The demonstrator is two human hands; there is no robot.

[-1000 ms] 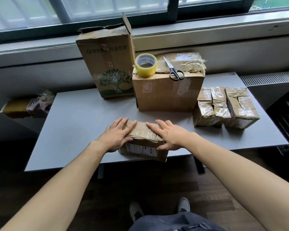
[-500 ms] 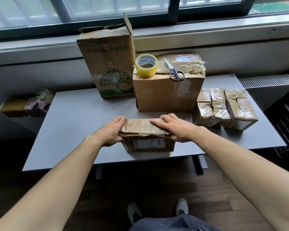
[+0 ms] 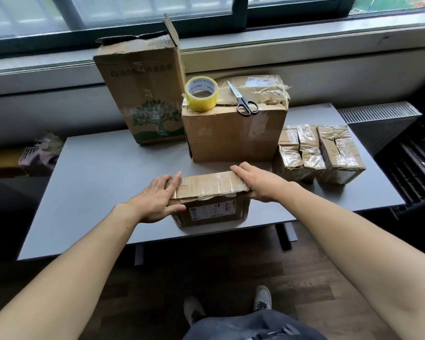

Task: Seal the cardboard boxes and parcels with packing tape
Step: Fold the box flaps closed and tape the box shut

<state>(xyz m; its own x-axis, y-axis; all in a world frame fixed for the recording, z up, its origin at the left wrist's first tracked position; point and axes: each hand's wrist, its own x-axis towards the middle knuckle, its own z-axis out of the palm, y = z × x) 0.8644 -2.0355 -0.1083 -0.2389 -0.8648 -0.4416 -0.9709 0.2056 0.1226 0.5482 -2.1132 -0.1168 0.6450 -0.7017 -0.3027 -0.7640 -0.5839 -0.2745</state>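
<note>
While the tall box stands untaped, the left hand presses flat-fingered on one end of a taped parcel at the table's near edge. The tape lies idle behind. The right hand presses the other end, and the small parcels look done.

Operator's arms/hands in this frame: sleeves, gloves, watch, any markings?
Left hand and right hand: no gloves, and no rings, watch or wristband visible. No sleeves in view; both arms are bare to the frame edge, with no markings or cables showing. Also worn: grey-blue trousers and pale, worn-looking shoes.
</note>
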